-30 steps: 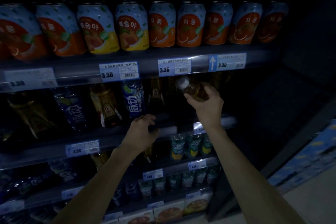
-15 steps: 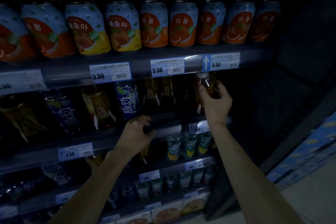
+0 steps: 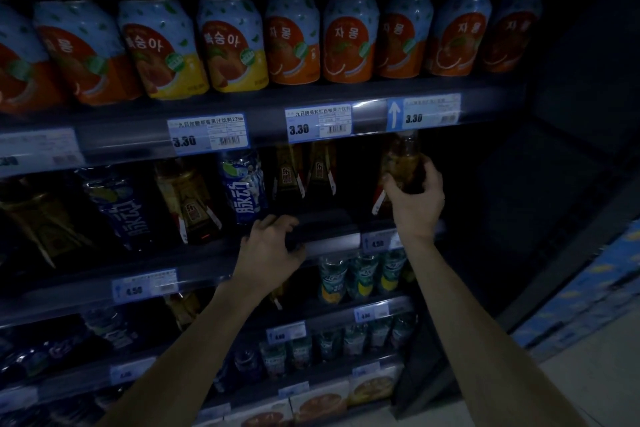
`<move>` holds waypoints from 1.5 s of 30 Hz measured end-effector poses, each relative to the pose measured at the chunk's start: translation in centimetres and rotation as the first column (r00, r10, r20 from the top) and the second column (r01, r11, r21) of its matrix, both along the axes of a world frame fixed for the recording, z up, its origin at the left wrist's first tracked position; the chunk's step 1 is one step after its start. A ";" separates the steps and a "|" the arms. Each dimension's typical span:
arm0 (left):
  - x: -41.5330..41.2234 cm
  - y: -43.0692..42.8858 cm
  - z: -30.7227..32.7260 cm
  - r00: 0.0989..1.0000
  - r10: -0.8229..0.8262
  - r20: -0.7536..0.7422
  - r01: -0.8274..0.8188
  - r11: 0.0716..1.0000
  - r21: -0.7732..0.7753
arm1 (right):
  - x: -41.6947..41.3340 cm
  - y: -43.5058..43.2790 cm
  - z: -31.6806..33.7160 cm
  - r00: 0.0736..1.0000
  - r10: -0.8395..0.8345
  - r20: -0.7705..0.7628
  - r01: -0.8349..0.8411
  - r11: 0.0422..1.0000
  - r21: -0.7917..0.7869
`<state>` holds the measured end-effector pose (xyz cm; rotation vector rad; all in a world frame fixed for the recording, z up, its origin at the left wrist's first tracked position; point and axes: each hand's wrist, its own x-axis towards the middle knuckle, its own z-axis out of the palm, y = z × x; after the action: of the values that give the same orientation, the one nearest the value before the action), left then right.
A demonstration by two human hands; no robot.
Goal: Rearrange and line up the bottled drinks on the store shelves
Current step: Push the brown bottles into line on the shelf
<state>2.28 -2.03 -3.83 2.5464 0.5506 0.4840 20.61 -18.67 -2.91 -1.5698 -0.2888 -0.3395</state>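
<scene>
An amber tea bottle (image 3: 403,163) stands upright at the right end of the second shelf (image 3: 214,253), just under the price rail. The right hand (image 3: 415,199) has its grip wrapped around the bottle's lower body, thumb on the left, fingers curled round the right side. The left hand (image 3: 270,253) rests on the shelf's front edge, its grip half curled, holding nothing, just below two dark bottles (image 3: 304,173).

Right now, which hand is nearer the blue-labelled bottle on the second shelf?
Left. The left hand rests at the shelf edge just below-right of the blue-labelled bottle; the right hand grips an amber bottle far right.
</scene>
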 end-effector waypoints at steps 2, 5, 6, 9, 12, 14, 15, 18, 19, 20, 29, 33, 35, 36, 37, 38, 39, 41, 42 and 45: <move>0.1 -0.2 0.0 1.000 0.010 0.000 -0.010 1.000 0.014 | -0.3 -0.1 -0.6 0.999 -0.028 -0.016 0.028 1.000 -0.010; 0.1 -0.6 0.0 1.000 0.019 -0.002 -0.019 0.999 0.044 | -0.9 -0.3 -2.0 0.997 -0.071 -0.024 0.069 0.995 -0.075; 0.1 -0.8 -0.1 1.000 0.022 -0.003 -0.021 0.998 0.059 | -1.0 -0.2 -2.4 0.996 -0.086 -0.016 0.084 0.991 -0.107; 0.2 -1.1 -0.2 0.999 0.030 -0.027 -0.027 0.992 0.123 | -0.8 0.2 -2.5 0.993 -0.121 -0.008 0.118 0.979 -0.166; 0.4 -1.2 -0.3 0.998 0.030 -0.052 -0.023 0.989 0.143 | -0.4 1.1 -2.0 0.995 -0.094 -0.020 0.088 0.976 -0.200; 0.5 -1.1 -0.3 0.998 0.030 -0.059 -0.022 0.990 0.137 | -0.1 1.8 -1.7 0.998 -0.052 -0.022 0.046 0.976 -0.214; 0.5 -1.1 -0.4 0.998 0.028 -0.059 -0.019 0.990 0.138 | 0.1 2.1 -1.5 0.999 -0.032 -0.020 0.026 0.974 -0.224; 0.4 -1.0 -0.5 0.998 0.036 -0.043 -0.029 0.989 0.147 | 0.8 2.6 -1.1 1.000 -0.008 -0.018 0.003 0.958 -0.286; 0.4 -0.9 -0.6 0.998 0.043 -0.036 -0.037 0.989 0.145 | 0.9 2.6 -1.2 1.000 -0.023 -0.012 0.018 0.954 -0.298; 0.3 -1.0 -0.7 0.998 0.047 -0.032 -0.042 0.988 0.145 | 0.8 2.6 -1.3 0.999 -0.042 -0.002 0.040 0.952 -0.305; -0.3 -1.2 -1.3 0.999 0.031 -0.042 -0.021 0.975 0.223 | 1.3 4.8 -1.3 0.999 -0.046 -0.014 0.038 0.932 -0.360; -0.5 -1.3 -1.6 0.999 0.028 -0.043 -0.017 0.969 0.248 | 1.7 5.5 -1.1 1.000 -0.029 0.007 0.030 0.932 -0.362; -0.6 -1.4 -1.6 0.999 0.033 -0.035 -0.023 0.970 0.243 | 1.7 5.8 -0.9 1.000 -0.021 0.014 0.025 0.926 -0.376; -0.6 -1.4 -1.6 0.999 0.035 -0.033 -0.025 0.969 0.245 | 1.7 5.9 -0.8 0.999 -0.024 0.027 0.032 0.923 -0.384; -0.7 -1.5 -1.6 0.999 0.034 -0.031 -0.026 0.968 0.249 | 1.6 6.0 -0.8 0.999 -0.031 0.040 0.044 0.920 -0.390; -0.7 -1.5 -1.6 0.999 0.032 -0.027 -0.024 0.967 0.252 | 1.5 6.1 -0.8 0.998 -0.043 0.049 0.059 0.917 -0.394; -0.7 -1.5 -1.6 0.999 0.029 -0.025 -0.022 0.967 0.254 | 1.3 6.2 -0.9 0.997 -0.060 0.054 0.077 0.915 -0.397; -0.9 -1.5 -1.6 0.999 0.027 -0.027 -0.019 0.967 0.256 | 1.0 6.3 -1.0 0.994 -0.085 0.067 0.105 0.911 -0.398; -1.0 -1.4 -1.7 0.999 0.025 -0.025 -0.018 0.966 0.259 | 1.0 6.3 -1.0 0.994 -0.087 0.071 0.108 0.910 -0.400; -1.2 -1.2 -1.9 1.000 0.020 -0.014 -0.015 0.961 0.275 | 1.3 6.5 -0.7 0.996 -0.082 0.036 0.089 0.910 -0.406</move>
<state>1.10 -3.22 -5.69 2.8132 0.5449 0.5822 21.93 -12.15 -3.59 -1.9970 -0.3198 -0.3786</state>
